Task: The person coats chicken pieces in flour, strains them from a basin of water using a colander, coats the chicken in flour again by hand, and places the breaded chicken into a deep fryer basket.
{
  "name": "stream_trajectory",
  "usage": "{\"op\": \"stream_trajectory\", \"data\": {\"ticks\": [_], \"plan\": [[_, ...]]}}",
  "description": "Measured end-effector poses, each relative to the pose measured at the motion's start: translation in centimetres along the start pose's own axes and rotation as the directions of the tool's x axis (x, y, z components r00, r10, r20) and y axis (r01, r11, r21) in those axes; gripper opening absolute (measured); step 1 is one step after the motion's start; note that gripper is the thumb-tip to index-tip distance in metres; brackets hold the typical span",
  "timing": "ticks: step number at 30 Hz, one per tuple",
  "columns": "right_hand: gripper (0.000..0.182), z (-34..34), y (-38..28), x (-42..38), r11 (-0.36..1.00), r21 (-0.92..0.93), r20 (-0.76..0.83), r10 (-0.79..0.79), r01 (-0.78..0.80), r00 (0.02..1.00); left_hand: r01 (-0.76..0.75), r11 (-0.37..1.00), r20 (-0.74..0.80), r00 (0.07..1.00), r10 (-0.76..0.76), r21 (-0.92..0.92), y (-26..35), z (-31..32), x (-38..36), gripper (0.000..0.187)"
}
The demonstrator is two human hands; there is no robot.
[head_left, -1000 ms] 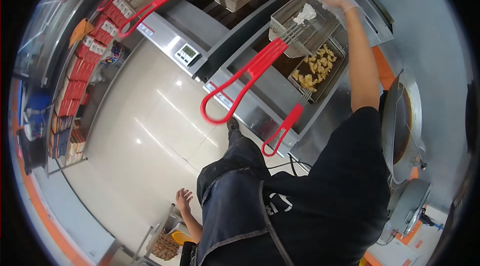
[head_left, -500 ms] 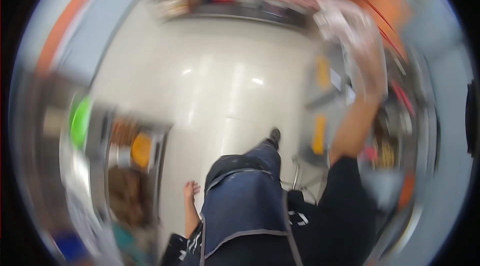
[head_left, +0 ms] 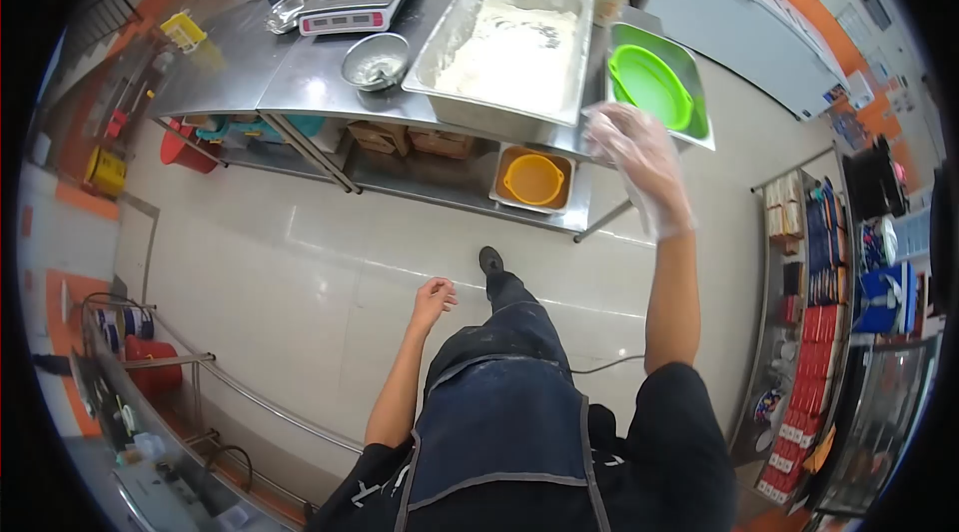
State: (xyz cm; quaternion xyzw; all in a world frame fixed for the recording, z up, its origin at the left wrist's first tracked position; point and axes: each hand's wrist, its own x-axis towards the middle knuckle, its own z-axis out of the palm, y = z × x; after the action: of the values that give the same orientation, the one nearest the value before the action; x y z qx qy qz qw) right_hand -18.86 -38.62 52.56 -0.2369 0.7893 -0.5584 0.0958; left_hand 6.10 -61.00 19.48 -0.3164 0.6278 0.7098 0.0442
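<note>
My right hand [head_left: 644, 157], in a clear plastic glove, is raised near the front right corner of the steel table [head_left: 240, 82]. Its fingers are bunched, and whatever they may hold cannot be made out. Just beyond them lies a bright green sieve or bowl [head_left: 649, 87] in a metal tray [head_left: 699, 122]. To their left stands a deep metal pan [head_left: 479, 112] of white powder [head_left: 514, 52]. Bare and low over the floor, my left hand [head_left: 434, 302] has loosely curled fingers, somewhat apart, with nothing in them.
A scale [head_left: 360, 2] and a metal bowl [head_left: 376, 62] stand on the table. An orange round container [head_left: 533, 179] sits on the lower shelf. At right are a stocked rack [head_left: 814, 332] and a white chest freezer [head_left: 739, 27]. Metal rails [head_left: 270, 407] run at lower left.
The view has turned from the open floor and shelving to the steel table. My right hand is still raised and gloved, now beside the table's corner; my left hand still hangs low.
</note>
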Motion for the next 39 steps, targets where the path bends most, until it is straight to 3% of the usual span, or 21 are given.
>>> {"op": "stream_trajectory", "data": {"ticks": [1,3,5,7,9,11,14,17,20,24,26,29,31,32,35,38,39], "plan": [[0.027,1.5,1.2,4.3,0.999,-0.006,0.079,0.040,-0.040,0.996,-0.024,1.000,-0.029,0.999,0.024,-0.015,0.6,-1.5,1.9,0.023],[0.027,4.9,4.3,13.0,0.957,-0.291,0.203,0.062,-0.001,0.977,-0.036,0.999,-0.131,0.991,0.032,-0.032,1.4,-4.3,4.6,0.023],[0.026,9.4,7.2,20.9,0.930,-0.366,0.303,0.112,0.007,0.946,-0.029,0.999,-0.263,0.965,0.017,-0.042,2.7,-6.7,7.2,0.023],[0.028,14.3,12.8,28.0,0.814,-0.469,0.443,-0.119,0.343,0.888,0.024,0.997,-0.361,0.931,-0.051,-0.080,2.5,-9.2,8.2,0.022],[0.024,18.4,19.8,33.2,0.617,-0.492,0.542,-0.334,0.614,0.771,0.061,0.988,-0.439,0.891,-0.117,-0.140,2.8,-11.4,9.5,0.021],[0.019,19.7,17.4,34.2,0.482,-0.609,0.653,-0.145,0.630,0.743,0.117,0.962,-0.507,0.830,-0.232,-0.247,1.5,-12.4,8.6,0.020],[0.019,21.4,18.0,33.9,0.422,-0.596,0.757,0.010,0.683,0.654,0.148,0.933,-0.561,0.764,-0.319,-0.329,-0.8,-12.7,7.4,0.018],[0.022,20.6,17.5,33.5,0.379,-0.591,0.788,0.081,0.712,0.610,0.374,0.867,-0.461,0.738,-0.493,-0.329,-2.1,-12.2,6.7,0.038],[0.027,18.9,20.7,33.8,0.620,-0.589,0.699,0.069,0.519,0.711,0.393,0.833,-0.427,0.724,-0.542,-0.391,-0.8,-11.3,7.0,0.018],[0.033,16.3,20.6,34.1,0.762,-0.587,0.539,0.114,0.275,0.835,0.440,0.879,-0.336,0.812,-0.477,-0.182,-1.8,-13.8,10.9,0.019],[0.043,14.7,20.9,34.4,0.799,-0.582,0.443,0.156,0.151,0.883,0.426,0.884,-0.317,0.826,-0.467,-0.192,0.1,-16.0,14.0,0.019],[0.039,13.9,21.6,33.9,0.685,-0.702,0.364,0.109,0.195,0.925,0.408,0.877,-0.250,0.849,-0.467,-0.252,-0.6,-20.7,20.5,0.020],[0.040,13.5,25.6,35.3,0.591,-0.770,0.468,0.266,0.241,0.843,0.337,0.923,-0.211,0.904,-0.373,-0.187,-1.4,-24.7,24.5,0.020],[0.041,13.7,27.0,35.4,0.549,-0.791,0.510,0.350,0.269,0.786,0.303,0.938,-0.241,0.910,-0.338,-0.172,1.2,-25.1,25.1,0.020],[0.038,15.9,18.9,36.3,0.494,-0.824,0.534,0.510,0.279,0.675,0.233,0.963,-0.278,0.924,-0.263,-0.134,7.7,-27.1,26.8,0.018],[0.035,17.4,18.7,36.0,0.459,-0.796,0.578,0.385,0.393,0.720,0.226,0.968,-0.265,0.932,-0.247,-0.109,9.4,-28.8,27.6,0.017],[0.035,18.1,18.9,36.1,0.446,-0.809,0.568,0.422,0.384,0.707,0.230,0.968,-0.259,0.933,-0.249,-0.101,9.8,-29.3,27.9,0.017]]}}
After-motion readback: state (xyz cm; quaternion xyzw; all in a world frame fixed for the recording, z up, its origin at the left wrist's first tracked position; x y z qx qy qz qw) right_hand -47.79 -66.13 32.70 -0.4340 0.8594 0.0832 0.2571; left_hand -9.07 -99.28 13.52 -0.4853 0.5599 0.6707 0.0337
